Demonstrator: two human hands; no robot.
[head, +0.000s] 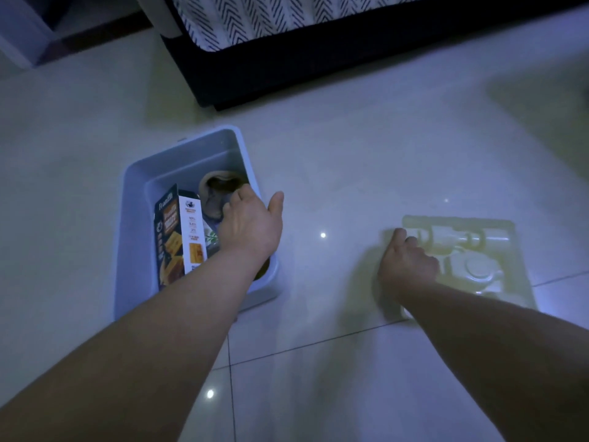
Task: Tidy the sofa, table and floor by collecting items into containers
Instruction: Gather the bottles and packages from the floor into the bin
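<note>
Lower frame: our two forearms. Left hand, fingers spread loose, reaches inside the blue bin, centre-left, beside the snack box. Right hand pinches the moulded plastic tray on the floor; its flimsy edge may buckle and slip.

A pale rectangular plastic bin sits on the glossy tiled floor at centre left of the frame, with a dark printed cardboard box leaning inside it and a round brownish item behind that box. To its right, at centre right, a pale moulded plastic packaging tray lies flat on the floor. Across the top of the frame, behind both, stands a dark-based sofa with a chevron-patterned cover.
</note>
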